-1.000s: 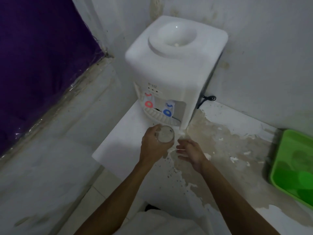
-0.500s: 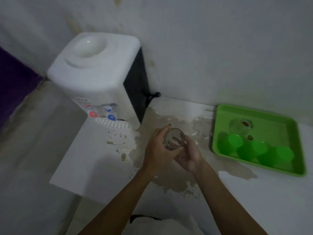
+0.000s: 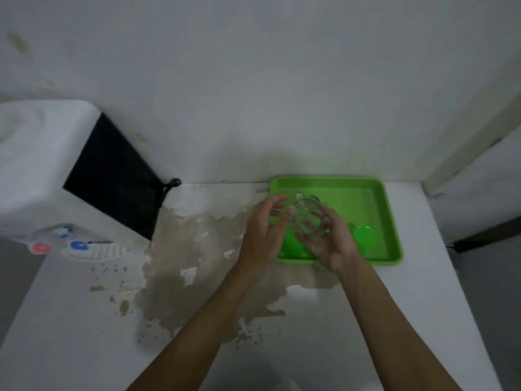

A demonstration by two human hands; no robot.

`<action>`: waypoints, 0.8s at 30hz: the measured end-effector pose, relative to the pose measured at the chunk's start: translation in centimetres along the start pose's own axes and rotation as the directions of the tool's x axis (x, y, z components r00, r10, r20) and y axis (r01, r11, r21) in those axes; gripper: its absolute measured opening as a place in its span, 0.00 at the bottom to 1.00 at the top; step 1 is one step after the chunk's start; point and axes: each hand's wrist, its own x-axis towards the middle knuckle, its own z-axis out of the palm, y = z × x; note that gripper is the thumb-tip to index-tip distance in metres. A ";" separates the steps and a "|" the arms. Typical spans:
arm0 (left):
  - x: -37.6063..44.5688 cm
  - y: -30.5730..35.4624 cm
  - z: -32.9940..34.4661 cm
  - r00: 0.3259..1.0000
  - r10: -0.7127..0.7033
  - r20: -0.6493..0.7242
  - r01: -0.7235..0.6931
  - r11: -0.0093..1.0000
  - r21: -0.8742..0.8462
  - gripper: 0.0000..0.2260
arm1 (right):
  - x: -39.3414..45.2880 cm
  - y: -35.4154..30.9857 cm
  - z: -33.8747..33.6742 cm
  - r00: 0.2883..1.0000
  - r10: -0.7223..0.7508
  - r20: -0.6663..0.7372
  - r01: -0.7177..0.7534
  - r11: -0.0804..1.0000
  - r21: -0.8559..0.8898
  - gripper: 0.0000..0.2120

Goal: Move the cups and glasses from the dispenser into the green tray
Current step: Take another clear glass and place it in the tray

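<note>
At the left edge of the counter (image 3: 70,320) stands the white dispenser (image 3: 36,153), its red and blue taps over the ribbed drip grille (image 3: 94,252); nothing stands on the grille in this view; right of it a patch of worn, peeled surface spreads toward the middle.

Further right, the left hand (image 3: 265,232) is slack, fingers spread, fingertips just touching or barely off the clear glass (image 3: 307,218); I cannot tell whether it bears any weight. The right hand (image 3: 329,241) is cupped around the glass from below and the right, grasping it; the glass hangs over the near-left part of the green tray (image 3: 377,193), which sits at the back edge of the counter against the wall. Green cups (image 3: 365,235) already lie along the tray's near side, partly hidden by the hands.

The glass looks rigid, smooth and breakable, likely slippery if damp, heavier than the plastic cups; a wrap around the side wall seems the safest hold, and it should be set down gently on a bare patch clear of the cups.

Half a second ago the glass was over the worn patch mid-counter, both hands closed on it; now it is above the tray, and the left hand has loosened; the view has swung right, pushing the dispenser to the frame's edge.
</note>
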 end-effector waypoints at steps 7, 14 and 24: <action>3.1 -0.8 5.6 0.987 -0.084 0.135 0.084 0.996 0.010 0.07 | 1.6 -7.5 -3.9 0.954 -0.245 -0.170 0.193 0.941 -0.278 0.15; 5.9 -2.5 8.4 0.970 -0.154 0.189 0.136 0.985 0.104 0.07 | 5.0 -10.4 -5.1 0.783 -0.581 -0.222 0.339 0.699 -0.630 0.21; 8.6 -5.1 10.5 0.956 -0.179 0.234 0.105 0.949 0.298 0.09 | 10.0 -10.3 -5.9 0.685 -0.715 0.135 0.092 -0.099 -0.991 0.27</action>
